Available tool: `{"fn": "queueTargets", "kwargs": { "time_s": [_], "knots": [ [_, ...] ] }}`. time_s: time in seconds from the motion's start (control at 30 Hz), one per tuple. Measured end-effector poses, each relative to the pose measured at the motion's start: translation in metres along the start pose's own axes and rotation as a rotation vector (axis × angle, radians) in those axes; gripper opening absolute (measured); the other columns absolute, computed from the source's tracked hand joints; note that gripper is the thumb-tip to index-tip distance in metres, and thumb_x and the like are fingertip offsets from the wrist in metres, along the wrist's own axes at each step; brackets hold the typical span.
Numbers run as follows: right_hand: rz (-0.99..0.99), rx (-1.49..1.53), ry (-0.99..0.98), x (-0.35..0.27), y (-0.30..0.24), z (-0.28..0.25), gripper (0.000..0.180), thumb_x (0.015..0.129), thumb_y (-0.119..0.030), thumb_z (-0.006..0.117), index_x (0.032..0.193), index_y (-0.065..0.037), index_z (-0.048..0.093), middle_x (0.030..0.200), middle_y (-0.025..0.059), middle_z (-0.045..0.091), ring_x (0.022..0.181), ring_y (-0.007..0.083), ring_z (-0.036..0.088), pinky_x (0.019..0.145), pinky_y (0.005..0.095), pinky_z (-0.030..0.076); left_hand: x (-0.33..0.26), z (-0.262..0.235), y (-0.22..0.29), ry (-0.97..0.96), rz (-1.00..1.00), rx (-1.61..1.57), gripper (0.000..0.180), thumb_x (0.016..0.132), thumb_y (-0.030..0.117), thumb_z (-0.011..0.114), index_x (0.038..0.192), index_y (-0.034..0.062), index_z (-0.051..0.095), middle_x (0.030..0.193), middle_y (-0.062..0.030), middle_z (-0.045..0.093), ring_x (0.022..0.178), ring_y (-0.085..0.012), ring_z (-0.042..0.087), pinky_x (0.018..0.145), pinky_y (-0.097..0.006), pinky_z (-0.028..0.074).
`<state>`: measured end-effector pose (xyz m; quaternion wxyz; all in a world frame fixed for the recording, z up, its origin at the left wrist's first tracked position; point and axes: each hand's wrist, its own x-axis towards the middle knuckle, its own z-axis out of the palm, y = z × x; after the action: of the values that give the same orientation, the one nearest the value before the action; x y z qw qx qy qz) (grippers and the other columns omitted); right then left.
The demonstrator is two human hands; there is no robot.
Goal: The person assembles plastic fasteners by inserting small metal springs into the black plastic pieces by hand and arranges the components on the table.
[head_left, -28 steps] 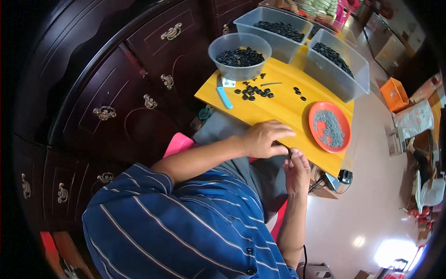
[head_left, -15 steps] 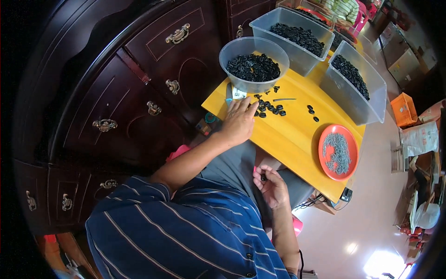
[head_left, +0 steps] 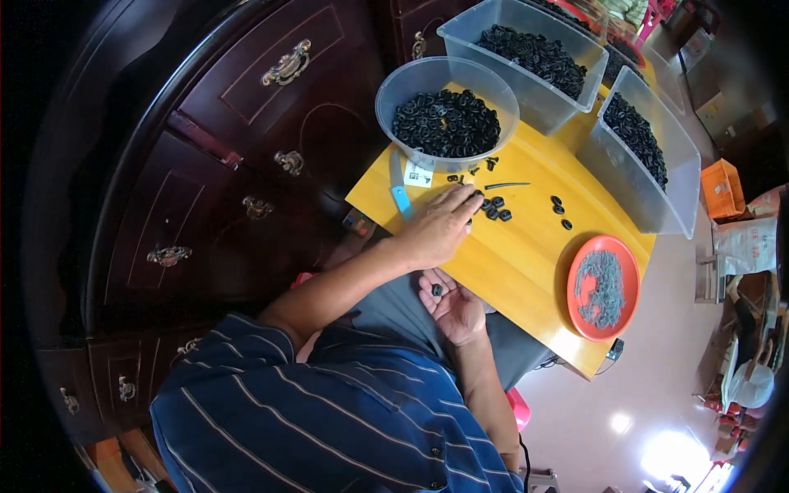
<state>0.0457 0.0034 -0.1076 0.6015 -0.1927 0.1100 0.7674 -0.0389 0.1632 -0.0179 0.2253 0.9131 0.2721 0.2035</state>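
My left hand reaches over the near left edge of the yellow table. Its fingers lie stretched over small black ring-shaped pieces, partly hiding them. Below the table edge, over my lap, my right hand is turned palm up. One black ring-shaped piece rests on its fingers. More rings lie apart to the right, near a thin dark strip. Small dark bits are scattered by the round clear tub, which holds many black rings.
A red plate with small grey pieces sits at the table's right corner. Two clear bins of black pieces stand at the far side. A blue-handled knife lies near the left edge, by dark wooden drawers.
My left hand has moved right, further over the black rings. The right hand has shifted left and up, unfolding so the ring on its fingers shows plainly. The view has shifted slightly.
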Motion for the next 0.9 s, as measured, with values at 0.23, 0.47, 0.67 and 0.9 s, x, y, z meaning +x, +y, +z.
{"fn": "queueTargets", "kwargs": {
  "time_s": [0.23, 0.47, 0.67, 0.9],
  "knots": [
    [0.02, 0.009, -0.035, 0.001, -0.003, -0.002, 0.05, 0.108, -0.035, 0.04, 0.136, 0.002, 0.056, 0.129, 0.019, 0.066, 0.116, 0.0335, 0.066, 0.102, 0.0467, 0.052, 0.019, -0.007, -0.012, -0.007, 0.019, -0.252, 0.047, 0.094, 0.006, 0.055, 0.139, -0.0063, 0.049, 0.15, -0.0249, 0.044, 0.137, -0.0432, 0.044, 0.115, -0.048, 0.037],
    [0.077, -0.006, -0.036, 0.005, -0.002, -0.002, 0.048, 0.106, -0.036, 0.046, 0.135, 0.001, 0.058, 0.127, 0.0175, 0.068, 0.115, 0.0329, 0.066, 0.102, 0.0475, 0.052, 0.029, 0.012, 0.013, -0.135, 0.033, -0.003, 0.06, 0.092, 0.022, 0.067, 0.146, 0.0029, 0.048, 0.156, -0.0214, 0.038, 0.145, -0.0393, 0.035, 0.119, -0.048, 0.031],
    [0.041, -0.004, 0.029, 0.005, -0.005, -0.011, 0.047, 0.106, -0.039, 0.047, 0.131, -0.002, 0.06, 0.12, 0.0143, 0.07, 0.112, 0.0318, 0.067, 0.101, 0.0475, 0.052, 0.03, 0.027, 0.027, -0.117, 0.047, 0.132, 0.071, 0.091, 0.04, 0.069, 0.149, 0.0051, 0.045, 0.158, -0.0216, 0.034, 0.148, -0.0419, 0.028, 0.121, -0.055, 0.024],
    [-0.031, 0.022, 0.072, 0.002, -0.007, -0.005, 0.051, 0.107, -0.044, 0.043, 0.143, -0.01, 0.051, 0.14, 0.0129, 0.06, 0.125, 0.0317, 0.06, 0.107, 0.0505, 0.049, 0.004, 0.025, 0.031, -0.131, 0.132, 0.109, 0.069, 0.089, 0.04, 0.071, 0.145, 0.0047, 0.049, 0.155, -0.0203, 0.04, 0.148, -0.042, 0.028, 0.12, -0.056, 0.023]
  ]
}}
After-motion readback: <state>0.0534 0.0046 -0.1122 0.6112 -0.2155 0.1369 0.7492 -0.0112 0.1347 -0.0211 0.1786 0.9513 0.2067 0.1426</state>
